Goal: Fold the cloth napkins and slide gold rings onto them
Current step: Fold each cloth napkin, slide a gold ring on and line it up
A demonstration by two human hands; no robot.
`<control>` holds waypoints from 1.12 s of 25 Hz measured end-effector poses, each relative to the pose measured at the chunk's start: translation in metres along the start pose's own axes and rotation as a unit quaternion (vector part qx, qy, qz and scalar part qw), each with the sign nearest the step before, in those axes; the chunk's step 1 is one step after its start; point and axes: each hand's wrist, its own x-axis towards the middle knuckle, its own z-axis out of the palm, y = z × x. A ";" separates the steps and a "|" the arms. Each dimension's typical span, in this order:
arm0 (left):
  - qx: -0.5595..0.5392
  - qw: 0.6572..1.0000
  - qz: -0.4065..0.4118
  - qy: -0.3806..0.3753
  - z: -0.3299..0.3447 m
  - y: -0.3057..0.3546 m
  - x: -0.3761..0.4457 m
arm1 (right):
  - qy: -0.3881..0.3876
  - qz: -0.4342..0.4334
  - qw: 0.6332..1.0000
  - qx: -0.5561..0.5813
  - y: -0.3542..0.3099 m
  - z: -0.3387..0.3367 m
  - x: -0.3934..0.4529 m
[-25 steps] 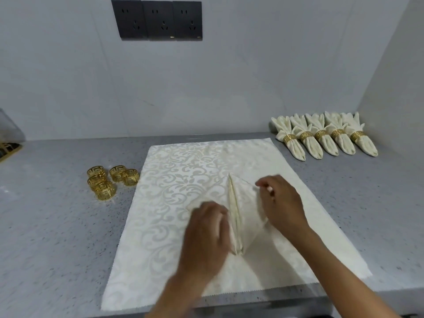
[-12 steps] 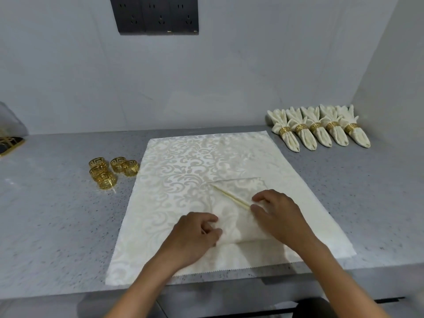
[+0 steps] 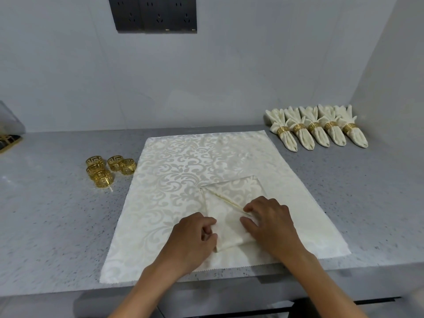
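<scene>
Lying flat near the front edge of the grey speckled surface [image 3: 57,226], a large cream damask cloth [image 3: 183,171] is carrying a smaller folded napkin [image 3: 231,198] on its near right part. A gold-trimmed edge is running diagonally across the napkin from its far left corner toward the right hand [image 3: 269,222]. That hand is resting on the napkin's right side with fingers curled, the fingertips [image 3: 249,208] appearing to be pinching the trimmed edge, though the grip itself is hard to make out. The left hand [image 3: 191,239] is sitting at the napkin's near left edge, its fingers curling in and pinching the cloth there; the hand is hiding the corner it is holding. Both forearms are being cut off by the bottom of the view.

Five loose gold rings [image 3: 107,171] are clustering on the surface left of the cloth, well apart from the hands. At the far right, five finished napkins [image 3: 316,127] are lying side by side in a row, each one wearing a gold ring. A black socket panel [image 3: 156,13] on the wall is being cropped at the top, and a dark object with gold trim [image 3: 8,142] at the far left is mostly cut off.
</scene>
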 end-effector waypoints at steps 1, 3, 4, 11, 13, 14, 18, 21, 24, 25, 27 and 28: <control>0.006 1.000 0.002 0.005 0.000 -0.001 0.001 | 0.003 0.010 1.000 -0.009 -0.001 0.002 -0.001; 0.019 1.000 0.007 0.004 0.001 -0.001 0.002 | 0.017 0.051 0.998 -0.036 0.000 -0.001 -0.002; 0.023 1.000 0.009 0.003 0.002 0.000 0.002 | 0.015 0.076 0.996 -0.042 0.001 -0.004 -0.002; 0.148 0.987 0.059 0.035 0.001 0.003 0.015 | -0.006 0.068 0.997 -0.027 -0.015 -0.008 -0.021; 0.231 0.958 0.162 0.045 0.010 0.009 0.033 | -0.018 0.075 0.996 -0.040 -0.015 -0.010 -0.023; 0.261 0.947 0.184 0.022 0.016 0.011 0.044 | -0.033 0.077 0.995 -0.056 -0.015 -0.013 -0.022; 0.310 0.938 0.108 -0.113 0.032 -0.001 0.074 | -0.003 0.039 0.996 -0.077 -0.022 -0.031 0.011; 0.272 0.951 0.082 -0.120 0.040 -0.011 0.073 | -0.125 0.019 0.990 -0.063 -0.014 -0.019 0.043; 0.259 0.956 0.073 -0.116 0.040 -0.011 0.074 | -0.181 0.018 0.980 -0.082 0.002 -0.002 0.024; 0.253 0.958 0.072 -0.112 0.039 -0.012 0.076 | -0.144 -0.010 0.985 -0.099 0.004 -0.003 0.013; 0.241 0.962 0.077 -0.104 0.041 -0.011 0.076 | -0.043 -0.074 0.992 -0.090 0.005 -0.007 -0.009; 0.233 0.964 0.089 -0.087 0.041 -0.010 0.075 | -0.016 -0.087 0.995 -0.056 0.008 -0.008 -0.015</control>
